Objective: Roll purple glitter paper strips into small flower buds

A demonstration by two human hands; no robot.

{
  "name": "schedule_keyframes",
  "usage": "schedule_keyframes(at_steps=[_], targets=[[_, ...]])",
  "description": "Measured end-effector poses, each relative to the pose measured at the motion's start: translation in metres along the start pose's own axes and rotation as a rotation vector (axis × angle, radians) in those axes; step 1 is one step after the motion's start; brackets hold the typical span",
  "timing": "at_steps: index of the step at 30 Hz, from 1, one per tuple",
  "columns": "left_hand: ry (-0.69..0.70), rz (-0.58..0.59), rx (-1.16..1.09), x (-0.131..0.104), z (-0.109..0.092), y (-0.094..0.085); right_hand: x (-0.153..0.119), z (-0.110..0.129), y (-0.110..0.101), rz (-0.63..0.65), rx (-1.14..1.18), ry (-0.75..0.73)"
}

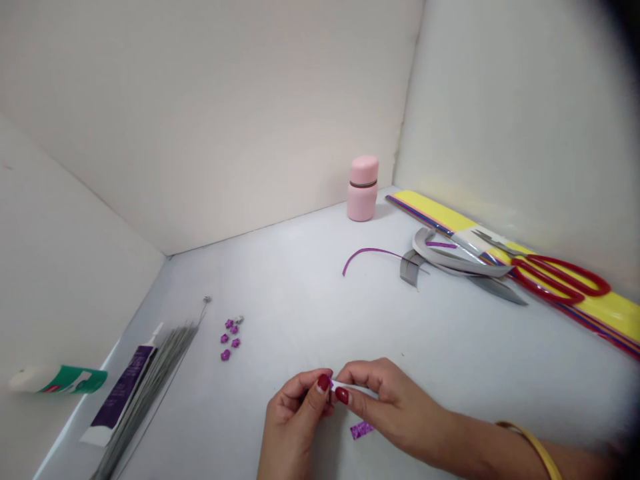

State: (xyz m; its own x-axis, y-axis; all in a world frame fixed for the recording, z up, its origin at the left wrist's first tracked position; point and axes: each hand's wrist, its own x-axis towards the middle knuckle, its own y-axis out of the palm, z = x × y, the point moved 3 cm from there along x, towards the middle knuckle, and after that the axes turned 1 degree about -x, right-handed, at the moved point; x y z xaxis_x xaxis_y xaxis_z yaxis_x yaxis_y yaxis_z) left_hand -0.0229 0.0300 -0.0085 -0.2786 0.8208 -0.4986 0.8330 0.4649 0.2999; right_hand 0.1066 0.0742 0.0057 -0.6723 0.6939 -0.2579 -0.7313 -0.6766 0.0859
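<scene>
3 pale walls (210, 120) surround a smooth white tabletop (290, 287).

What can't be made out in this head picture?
In the head view:
Held strip: mostly covered by the left hand and right hand.
Purple piece: may continue behind the right hand.
Tube: fine print too small and blurred.
Wire bundle: cut off by the bottom edge.
Yellow pack: cut off by the right edge.

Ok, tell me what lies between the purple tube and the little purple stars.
In the head view, a bundle of grey wires beside the purple tube, then bare tabletop towards the purple stars.
</scene>
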Motion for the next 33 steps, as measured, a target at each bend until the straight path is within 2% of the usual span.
schedule_keyframes(at_steps=[4,8,16,23,25,30,33], targets=[[-0.071,-0.033,-0.128,-0.002,0.000,0.004,0.000,0.002,0.000,0.024,-0.103,-0.094],[-0.057,-0.045,-0.155,0.000,0.004,0.003,0.000,-0.001,-0.001,0.025,-0.180,-0.121],[0.001,-0.038,-0.061,0.003,0.011,-0.002,0.004,-0.006,0.000,0.068,-0.081,-0.029],[0.023,-0.063,0.000,0.000,0.008,0.001,0.003,-0.007,0.003,0.057,-0.095,-0.034],[0.030,-0.034,0.000,0.000,0.009,0.002,0.003,-0.007,0.003,0.066,-0.058,-0.043],[-0.019,0.123,-0.076,0.001,0.009,0.005,0.003,-0.007,0.002,0.084,0.060,0.026],[-0.042,0.137,-0.140,0.001,0.004,0.003,0.004,-0.006,0.002,0.081,0.092,0.055]])
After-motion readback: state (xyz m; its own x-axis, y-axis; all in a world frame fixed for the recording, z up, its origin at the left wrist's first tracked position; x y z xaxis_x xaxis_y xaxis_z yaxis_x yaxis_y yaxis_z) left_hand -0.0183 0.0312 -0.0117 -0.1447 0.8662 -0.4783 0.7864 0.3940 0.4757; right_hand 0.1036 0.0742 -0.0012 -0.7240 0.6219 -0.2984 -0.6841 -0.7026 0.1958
